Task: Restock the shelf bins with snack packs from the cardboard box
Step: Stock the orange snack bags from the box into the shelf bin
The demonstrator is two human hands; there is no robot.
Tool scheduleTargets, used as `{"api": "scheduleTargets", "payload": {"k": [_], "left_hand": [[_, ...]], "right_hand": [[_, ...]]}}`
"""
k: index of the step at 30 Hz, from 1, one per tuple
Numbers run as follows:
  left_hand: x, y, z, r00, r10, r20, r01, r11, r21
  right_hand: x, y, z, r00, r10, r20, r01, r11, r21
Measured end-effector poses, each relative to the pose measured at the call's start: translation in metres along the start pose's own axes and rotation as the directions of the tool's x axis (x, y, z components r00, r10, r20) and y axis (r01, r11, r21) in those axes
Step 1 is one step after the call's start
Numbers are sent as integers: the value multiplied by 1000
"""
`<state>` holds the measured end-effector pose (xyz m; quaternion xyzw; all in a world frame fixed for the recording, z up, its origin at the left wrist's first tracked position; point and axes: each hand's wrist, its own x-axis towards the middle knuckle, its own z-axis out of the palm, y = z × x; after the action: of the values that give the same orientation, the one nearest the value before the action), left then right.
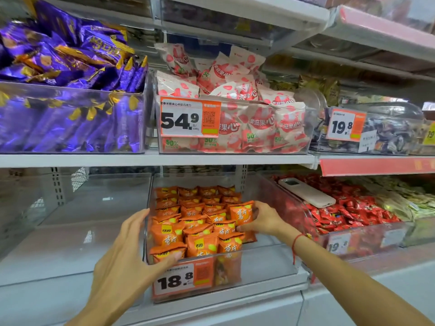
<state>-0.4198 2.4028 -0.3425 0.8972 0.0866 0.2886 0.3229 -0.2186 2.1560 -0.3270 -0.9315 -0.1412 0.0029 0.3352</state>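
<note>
Left hand point(131, 250) open, right hand point(263, 220) fingers curled, gripping

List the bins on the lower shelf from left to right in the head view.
Empty clear bin → bin of orange snack packs, both hands at it → bin of red packs with a phone on top.
</note>
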Motion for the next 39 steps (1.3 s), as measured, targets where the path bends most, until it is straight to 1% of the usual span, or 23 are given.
{"api": "scheduleTargets", "payload": {"k": [3,5,6,8,10,12,15,17,19,22,24,26,28,31,32,33,35,37,38,39], "left_hand": [[-1,0,1,1000,8,-4,-8,1000,-1],[-1,0,0,1000,26,-2,-26,1000,-1],[-1,1,-1,999,38,0,-38,999,5],[-2,1,-1,999,49,2,-49,999,16],[-2,0,-1,999,41,-1,-41,999,16],[-2,0,0,1000,28,-1,-28,999,20],[-2,-3,1,1000,27,-3,-27,999,24],[-2,-4,1,999,39,-10,-38,999,32],[-2,-4,2,999,43,-17,-43,999,32],[-3,-5,3,999,44,-12,-44,999,23],[-2,-6,2,999,51,1,-51,999,12],[0,-7,0,998,51,31,-51,999,-9],[-3,-7,-5,998,50,42,-48,998,-42],[-26,-6,-15,994,111,7,-111,994,-8],[-39,-7,-20,989,146,-21,-146,989,25],[-54,-7,-27,984,171,-42,-169,984,51],[-88,-13,-41,987,153,-42,-149,986,76],[-125,-27,-54,999,54,-3,-54,995,87],[-143,-37,-57,1000,-14,22,12,996,92],[-160,-48,-60,995,-83,49,78,992,101]], "right_hand": [[5,-1,9,995,2,97,3,999,-52],[4,2,6,994,-6,113,5,1000,7],[2,4,3,995,-37,94,33,998,45],[-2,6,-3,988,-152,21,150,987,51],[-5,5,-6,972,-235,-22,236,972,16],[-5,1,-3,962,-270,-33,267,961,-75],[-4,-3,4,962,-267,-55,253,951,-180],[-3,-3,6,964,-260,-55,243,947,-208],[-1,-4,6,968,-249,-31,236,946,-220],[-4,-4,6,969,-240,52,245,929,-278],[-11,-2,4,972,-224,69,234,922,-309],[-27,-1,-4,975,-217,42,219,929,-299],[-49,-2,-14,969,-245,-7,232,927,-296],[-93,-10,-21,926,-368,-84,331,899,-285],[-110,-14,-20,915,-396,-75,365,893,-264],[-125,-18,-17,910,-414,-31,397,888,-231],[-158,-27,-6,895,-414,166,440,881,-176],[-184,-35,16,832,-377,406,480,857,-188],[-194,-38,31,794,-348,498,508,830,-231],[-203,-40,47,765,-321,558,538,795,-279]]}}
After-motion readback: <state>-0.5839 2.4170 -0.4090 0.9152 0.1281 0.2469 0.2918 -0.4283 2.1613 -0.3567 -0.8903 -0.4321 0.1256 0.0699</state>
